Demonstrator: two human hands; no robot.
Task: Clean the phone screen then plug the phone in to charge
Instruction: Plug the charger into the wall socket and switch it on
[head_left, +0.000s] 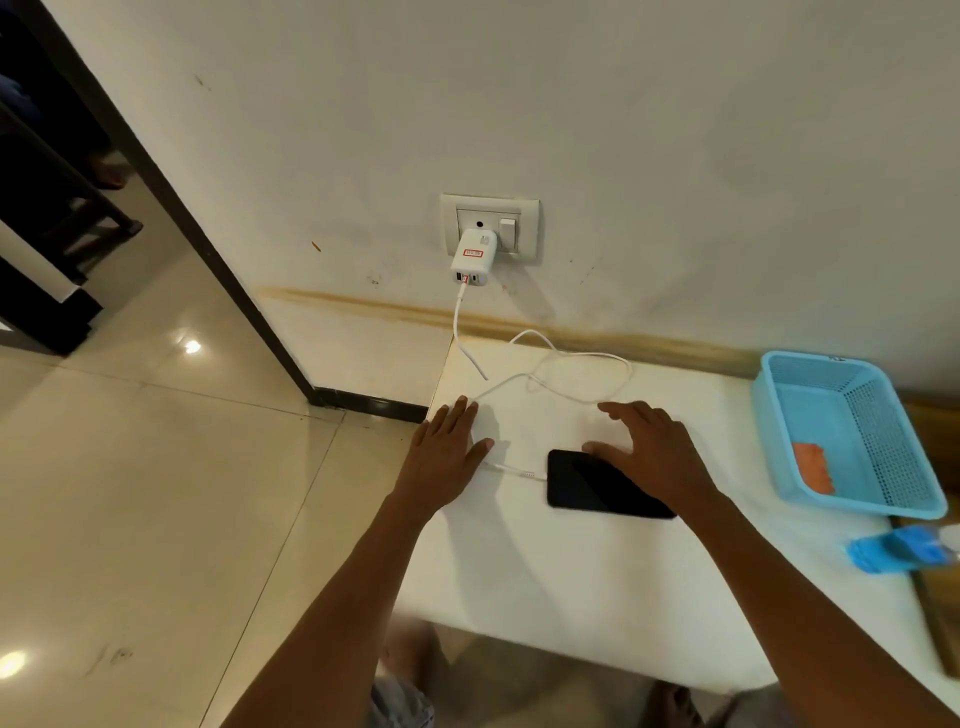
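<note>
Two hands flat, fingers (605, 410) released, right hand (649, 452) over plugged-in phone (587, 486)

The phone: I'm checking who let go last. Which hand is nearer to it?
Right. The right hand hovers over the phone, covering its far right part, fingers spread. The left hand lies to the phone's left, by the cable plugged into it.

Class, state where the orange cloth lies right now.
In the head view, the orange cloth lies inside the blue basket on the table's right side, right of the phone.
</note>
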